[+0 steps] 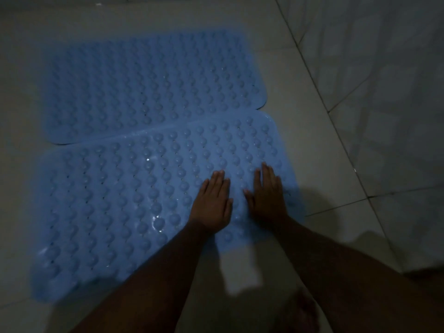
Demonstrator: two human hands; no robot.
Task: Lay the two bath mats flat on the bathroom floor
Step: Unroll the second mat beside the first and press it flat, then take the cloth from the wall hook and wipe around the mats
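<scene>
Two blue rubber bath mats with rows of round bumps lie side by side on the pale tiled floor. The far mat (149, 85) is spread flat. The near mat (115, 203) lies flat too, its far edge slightly overlapping the far mat's near edge. My left hand (212, 203) and my right hand (268, 195) rest palm down on the right part of the near mat, fingers extended and holding nothing. Both forearms reach in from the bottom of the view.
The tiled floor (312, 150) runs on to the right of the mats, up to a tiled wall (384, 68) at the right. My bare foot (305, 313) shows dimly at the bottom. The light is low.
</scene>
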